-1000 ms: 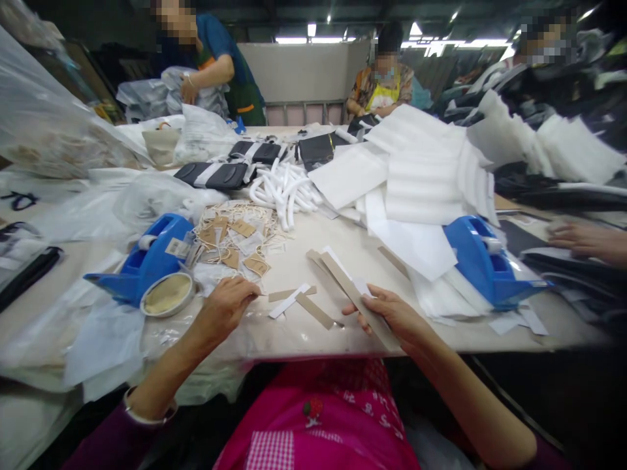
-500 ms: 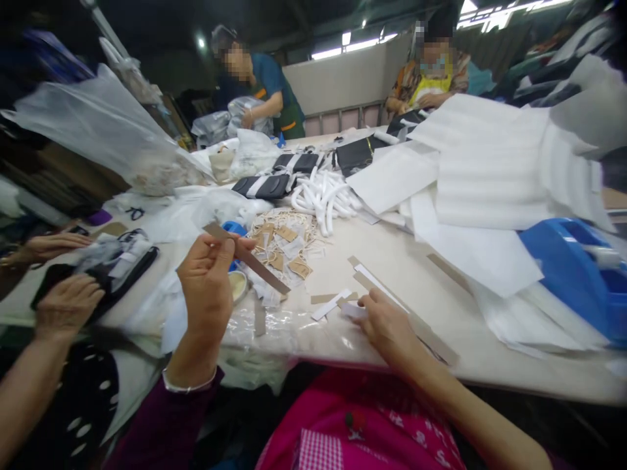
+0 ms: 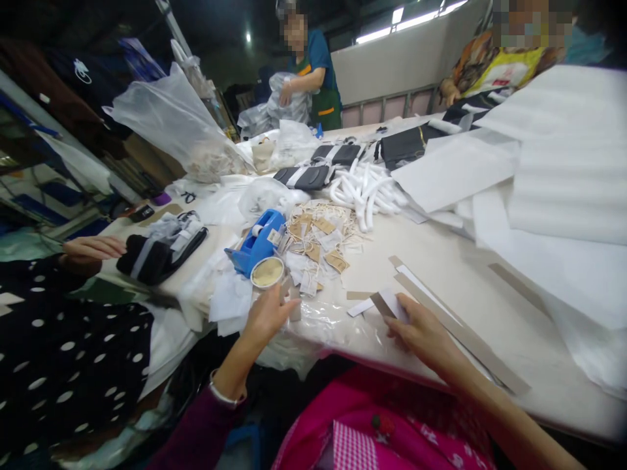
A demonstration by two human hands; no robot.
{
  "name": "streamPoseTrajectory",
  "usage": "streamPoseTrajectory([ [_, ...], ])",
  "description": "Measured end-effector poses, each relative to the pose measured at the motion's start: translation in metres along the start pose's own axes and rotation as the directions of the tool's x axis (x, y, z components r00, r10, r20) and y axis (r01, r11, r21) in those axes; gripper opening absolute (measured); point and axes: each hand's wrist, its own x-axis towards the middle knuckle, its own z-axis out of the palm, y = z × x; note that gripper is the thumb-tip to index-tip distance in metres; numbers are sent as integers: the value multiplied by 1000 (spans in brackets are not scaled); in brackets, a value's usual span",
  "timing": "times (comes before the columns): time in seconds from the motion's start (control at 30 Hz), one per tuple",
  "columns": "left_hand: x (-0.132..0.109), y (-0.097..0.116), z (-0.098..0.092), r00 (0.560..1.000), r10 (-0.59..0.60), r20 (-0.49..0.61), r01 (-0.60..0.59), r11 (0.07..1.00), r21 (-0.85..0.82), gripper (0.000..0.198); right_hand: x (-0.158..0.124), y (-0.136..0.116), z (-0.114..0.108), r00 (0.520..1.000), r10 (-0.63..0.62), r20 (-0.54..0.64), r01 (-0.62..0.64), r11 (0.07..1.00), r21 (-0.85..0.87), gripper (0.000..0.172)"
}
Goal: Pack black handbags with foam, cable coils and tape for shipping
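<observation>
Lowered from its raised pose half a second ago, the left hand [image 3: 266, 316] sits just beside the round tub [image 3: 267, 273]; whether its fingers grasp anything, I cannot tell. The right hand [image 3: 422, 328] pinches a short brown strip [image 3: 381, 304] near the front edge of the counter [image 3: 372, 261] (a long brown strip [image 3: 470, 342] lies just beside that hand).
</observation>
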Motion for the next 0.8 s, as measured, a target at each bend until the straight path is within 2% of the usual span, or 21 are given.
streamPoseTrajectory([
  [0.03,-1,0,9,1000,-12,7,11,989,148,33,-1,-8,2,994,9,106,-30,980,197,13],
  [0.1,-1,3,18,999,-40,18,33,952,304,38,-3,-25,10,949,-24,313,-144,852,503,25],
  [0.17,0,5,17,996,-78,44,60,944,324,34,-3,-38,23,888,-79,453,-261,724,638,35],
  [0.23,0,1,9,991,-105,80,76,949,307,24,0,-46,38,841,-107,531,-345,651,677,39],
  [0.3,-4,-10,-1,979,-140,147,110,975,195,17,4,-51,53,812,-122,570,-384,624,680,39],
  [0.37,-13,-24,-10,947,-152,281,176,982,-62,21,11,-56,69,787,-134,602,-401,630,665,37],
  [0.43,-25,-40,-19,891,-98,443,266,904,-335,31,19,-62,83,757,-135,639,-420,649,634,33],
  [0.47,-32,-47,-23,863,-59,502,303,855,-421,36,23,-65,89,741,-130,659,-434,656,617,32],
  [0.57,-51,-65,-41,800,3,600,384,767,-515,42,37,-76,106,692,-99,715,-494,658,569,34],
  [0.67,-68,-75,-63,792,0,611,412,739,-533,38,50,-87,120,694,-74,716,-512,648,563,38],
  [0.8,-89,-77,-95,802,-31,597,420,739,-526,38,68,-100,141,773,-136,620,-411,638,652,32],
])
